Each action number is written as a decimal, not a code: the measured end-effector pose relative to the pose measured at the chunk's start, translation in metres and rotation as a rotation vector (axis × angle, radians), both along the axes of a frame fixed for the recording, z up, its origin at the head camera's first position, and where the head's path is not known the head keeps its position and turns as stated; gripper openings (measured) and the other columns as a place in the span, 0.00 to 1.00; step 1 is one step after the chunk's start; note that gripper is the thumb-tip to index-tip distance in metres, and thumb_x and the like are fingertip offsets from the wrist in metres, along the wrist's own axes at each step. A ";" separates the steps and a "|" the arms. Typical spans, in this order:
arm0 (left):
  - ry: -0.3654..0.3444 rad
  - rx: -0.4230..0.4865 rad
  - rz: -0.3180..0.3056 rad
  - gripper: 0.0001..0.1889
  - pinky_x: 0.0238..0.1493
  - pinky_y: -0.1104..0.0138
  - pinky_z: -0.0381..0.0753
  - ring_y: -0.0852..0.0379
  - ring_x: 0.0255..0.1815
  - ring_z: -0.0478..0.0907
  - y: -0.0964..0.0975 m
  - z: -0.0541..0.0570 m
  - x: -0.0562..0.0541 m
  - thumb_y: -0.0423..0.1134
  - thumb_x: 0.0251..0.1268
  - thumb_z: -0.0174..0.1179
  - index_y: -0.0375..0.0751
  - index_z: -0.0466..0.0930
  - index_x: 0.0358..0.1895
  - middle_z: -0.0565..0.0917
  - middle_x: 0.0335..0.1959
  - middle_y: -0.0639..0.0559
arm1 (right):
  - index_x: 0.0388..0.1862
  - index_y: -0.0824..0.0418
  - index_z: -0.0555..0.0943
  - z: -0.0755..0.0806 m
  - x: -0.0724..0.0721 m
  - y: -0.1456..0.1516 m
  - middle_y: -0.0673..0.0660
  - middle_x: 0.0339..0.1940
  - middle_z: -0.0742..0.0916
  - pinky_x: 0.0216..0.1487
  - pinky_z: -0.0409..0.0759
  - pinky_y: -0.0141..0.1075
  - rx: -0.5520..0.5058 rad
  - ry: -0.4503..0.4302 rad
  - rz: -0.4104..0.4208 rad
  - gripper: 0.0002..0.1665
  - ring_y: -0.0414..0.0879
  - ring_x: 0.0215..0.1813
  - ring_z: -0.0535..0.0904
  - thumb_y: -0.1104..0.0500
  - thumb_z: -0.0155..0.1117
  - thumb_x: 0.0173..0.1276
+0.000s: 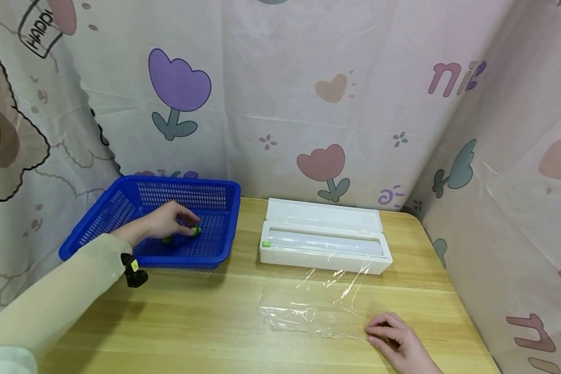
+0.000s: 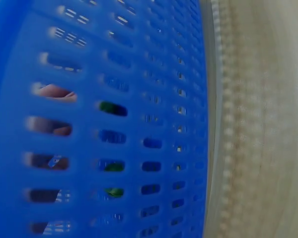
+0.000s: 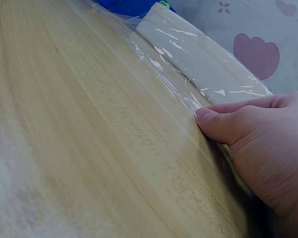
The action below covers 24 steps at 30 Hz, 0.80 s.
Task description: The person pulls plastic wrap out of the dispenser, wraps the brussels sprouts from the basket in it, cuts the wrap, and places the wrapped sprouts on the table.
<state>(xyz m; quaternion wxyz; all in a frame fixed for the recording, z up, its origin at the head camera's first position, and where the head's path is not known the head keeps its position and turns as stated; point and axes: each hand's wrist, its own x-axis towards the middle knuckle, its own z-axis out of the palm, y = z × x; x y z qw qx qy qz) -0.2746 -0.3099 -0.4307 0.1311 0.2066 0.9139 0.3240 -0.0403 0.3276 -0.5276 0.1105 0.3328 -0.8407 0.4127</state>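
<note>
Inside the blue plastic basket, my left hand holds a small green item between thumb and fingers; its exact kind is too small to make out. Another green item lies under that hand, partly hidden. The left wrist view shows bits of green through the basket's slots. At the front right, my right hand pinches the near corner of a sheet of clear cling film. This film stretches over the table from a white cling film dispenser, whose lid stands raised.
A green slider sits at the left end of the dispenser. The wooden table reaches back to a patterned cloth hanging behind and at both sides. A black strap device is on the left wrist, close to the basket's front rim.
</note>
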 end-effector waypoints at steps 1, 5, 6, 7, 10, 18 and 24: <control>-0.004 -0.006 0.002 0.19 0.57 0.46 0.84 0.40 0.58 0.84 0.001 0.000 -0.001 0.33 0.67 0.74 0.34 0.87 0.60 0.88 0.55 0.43 | 0.51 0.59 0.91 0.000 0.000 0.000 0.51 0.50 0.86 0.50 0.81 0.24 0.003 0.002 0.000 0.25 0.42 0.52 0.81 0.79 0.77 0.57; -0.014 -0.031 0.020 0.19 0.57 0.45 0.83 0.39 0.59 0.83 0.004 0.000 -0.001 0.32 0.67 0.74 0.34 0.87 0.60 0.88 0.55 0.43 | 0.51 0.58 0.91 0.001 0.000 0.001 0.51 0.50 0.86 0.49 0.81 0.24 0.009 0.000 -0.004 0.26 0.40 0.52 0.81 0.79 0.77 0.56; -0.014 -0.038 0.024 0.19 0.57 0.45 0.83 0.38 0.59 0.83 0.004 0.000 -0.001 0.32 0.67 0.74 0.34 0.87 0.60 0.88 0.55 0.43 | 0.51 0.59 0.91 0.000 0.000 0.001 0.51 0.50 0.86 0.49 0.81 0.25 0.009 0.009 0.001 0.26 0.41 0.51 0.81 0.80 0.77 0.56; -0.016 -0.046 0.031 0.19 0.57 0.45 0.83 0.38 0.59 0.82 0.004 -0.001 -0.002 0.31 0.66 0.74 0.34 0.87 0.60 0.88 0.55 0.42 | 0.51 0.59 0.91 0.001 0.001 0.002 0.51 0.50 0.86 0.49 0.80 0.24 0.008 0.008 0.002 0.26 0.41 0.51 0.81 0.79 0.77 0.56; -0.016 -0.064 0.037 0.19 0.56 0.45 0.84 0.36 0.59 0.82 0.005 -0.001 -0.002 0.32 0.66 0.74 0.33 0.87 0.60 0.88 0.55 0.41 | 0.50 0.60 0.91 0.001 0.001 0.002 0.52 0.49 0.86 0.50 0.80 0.24 0.006 0.025 0.011 0.25 0.41 0.51 0.81 0.80 0.77 0.56; -0.035 -0.113 0.045 0.21 0.57 0.44 0.82 0.35 0.60 0.80 0.004 -0.001 -0.001 0.34 0.69 0.73 0.31 0.85 0.62 0.87 0.57 0.38 | 0.51 0.61 0.90 -0.001 0.000 0.002 0.53 0.50 0.86 0.50 0.80 0.24 0.003 0.033 0.021 0.25 0.41 0.51 0.80 0.80 0.76 0.57; -0.045 -0.125 0.040 0.22 0.55 0.45 0.84 0.34 0.59 0.81 0.004 0.000 0.000 0.35 0.71 0.71 0.31 0.84 0.64 0.85 0.58 0.35 | 0.51 0.61 0.90 -0.002 -0.001 0.002 0.52 0.49 0.86 0.51 0.79 0.23 -0.002 0.032 0.025 0.25 0.42 0.51 0.80 0.80 0.77 0.57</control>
